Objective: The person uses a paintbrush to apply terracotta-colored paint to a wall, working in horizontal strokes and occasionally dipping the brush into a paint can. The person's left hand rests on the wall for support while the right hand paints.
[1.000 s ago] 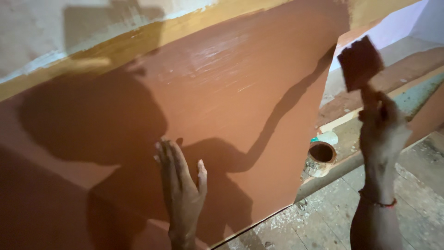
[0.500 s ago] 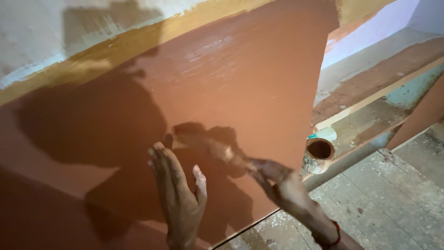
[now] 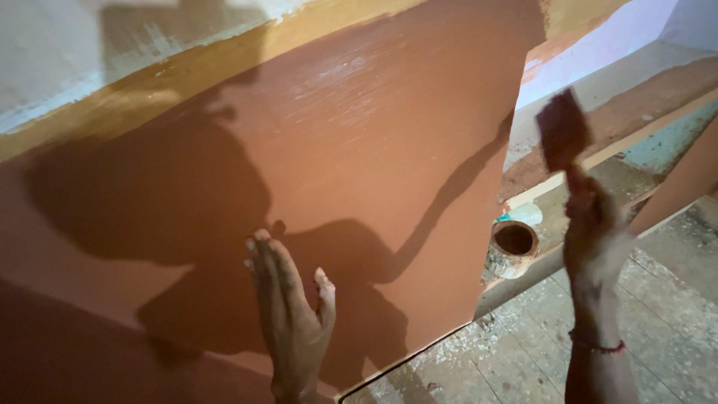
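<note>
- We see a wide flat paintbrush (image 3: 562,135) with reddish-brown paint on its bristles, held upright in the air at the right side of the view, bristles at the top and handle at the bottom.
- Our right hand (image 3: 594,239) has its fingers closed around the handle, so the long axis of the brush goes up from the fist, a little tilted to the left.
- The brush is apart from the large reddish-brown painted board (image 3: 374,172); the right edge of the board lies to the left of the bristles, near but not touching.
- Our left hand (image 3: 293,318) lies flat on the lower part of the board, fingers open and stretched upward, holding nothing. It is well apart from the brush, so the right hand is the one at the brush.
- Between the board and the right hand, lower down, stands a small round paint tin (image 3: 513,247), open, with reddish-brown inside; just behind it lies a pale bottle (image 3: 521,215) with a green end. We cannot make out any label on them.
- A thin red bracelet (image 3: 596,346) is on the right wrist.
- Below is a grey rough floor (image 3: 658,329) with paint spots.
</note>
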